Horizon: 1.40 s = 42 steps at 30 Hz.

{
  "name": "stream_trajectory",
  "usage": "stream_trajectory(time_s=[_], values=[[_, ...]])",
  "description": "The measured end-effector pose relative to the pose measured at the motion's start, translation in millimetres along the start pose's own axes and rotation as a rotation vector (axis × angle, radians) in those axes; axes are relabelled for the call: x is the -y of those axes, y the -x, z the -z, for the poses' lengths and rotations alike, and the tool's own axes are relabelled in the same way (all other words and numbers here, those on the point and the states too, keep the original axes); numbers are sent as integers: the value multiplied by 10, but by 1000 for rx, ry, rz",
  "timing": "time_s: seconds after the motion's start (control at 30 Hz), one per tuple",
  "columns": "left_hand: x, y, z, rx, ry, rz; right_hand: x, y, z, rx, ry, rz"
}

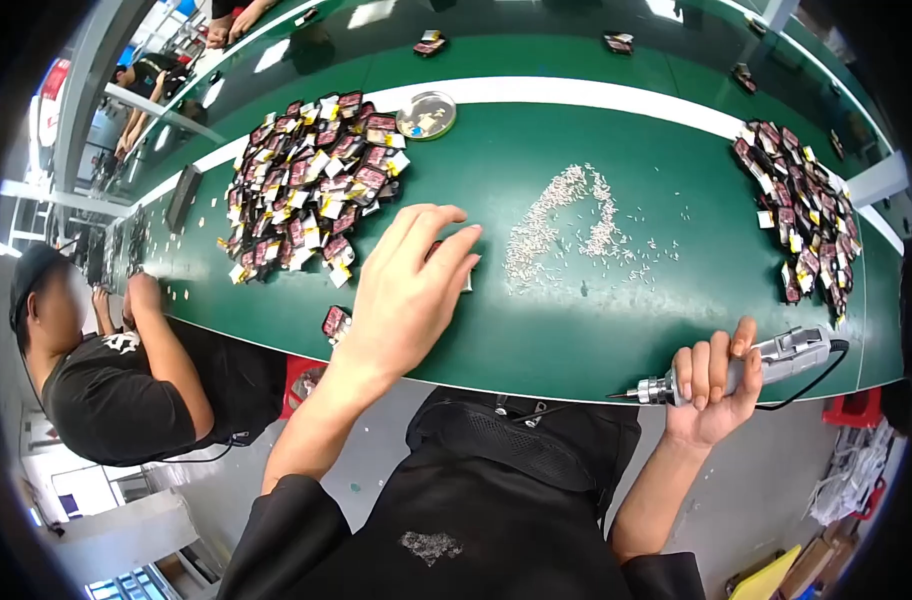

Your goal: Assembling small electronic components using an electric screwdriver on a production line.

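My left hand (401,285) curls over a small black-and-red module (435,250) on the green worktable (536,345); its fingers hide most of the module. In my right hand (714,385) is a grey electric screwdriver (791,352), its bit pointing left at the table's near edge. Beside my left wrist lies another module (337,322). A big heap of similar modules (311,190) with white and yellow tabs is beyond my left hand. Tiny pale screws (536,235) are strewn between my hands.
A second heap of modules (801,215) lies at the far right. A round dish (427,115) holds small bits at the back. Beyond runs a dark green belt (536,55) carrying spaced modules. A co-worker (126,380) sits at the left. The screwdriver's black cable (826,375) loops at right.
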<state>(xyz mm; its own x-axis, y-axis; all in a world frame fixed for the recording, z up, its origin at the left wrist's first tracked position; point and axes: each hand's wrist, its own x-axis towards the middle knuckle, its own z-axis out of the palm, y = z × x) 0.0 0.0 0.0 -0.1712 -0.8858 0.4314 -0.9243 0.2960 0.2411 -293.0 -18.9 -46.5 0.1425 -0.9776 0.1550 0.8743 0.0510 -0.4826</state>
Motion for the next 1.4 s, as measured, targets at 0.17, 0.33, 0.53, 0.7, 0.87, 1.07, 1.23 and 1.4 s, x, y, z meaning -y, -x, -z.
stream_trajectory(time_s=[0.17, 0.33, 0.53, 0.7, 0.87, 1.07, 1.23, 1.4], values=[[-124, -241, -301, 49, 41, -60, 60, -11, 26, 25, 1, -16], [-102, -287, -423, 64, -56, -124, 47, -7, 69, 31, -33, -9], [-66, -423, -447, 49, 29, -40, 62, -13, 74, 53, -45, -12], [-52, -425, -477, 37, -25, -27, 71, -19, 79, 68, -43, -14], [-53, -372, -444, -94, 55, -78, 70, -10, 64, 53, -37, -24], [-269, -236, -294, -104, 323, 56, 86, 18, 56, 16, -28, -8], [-599, 37, -298, -15, 875, 270, 87, -31, -82, 7, -35, 37], [-880, 222, -392, 109, 1492, 463, 118, -123, -579, 44, -236, 150]])
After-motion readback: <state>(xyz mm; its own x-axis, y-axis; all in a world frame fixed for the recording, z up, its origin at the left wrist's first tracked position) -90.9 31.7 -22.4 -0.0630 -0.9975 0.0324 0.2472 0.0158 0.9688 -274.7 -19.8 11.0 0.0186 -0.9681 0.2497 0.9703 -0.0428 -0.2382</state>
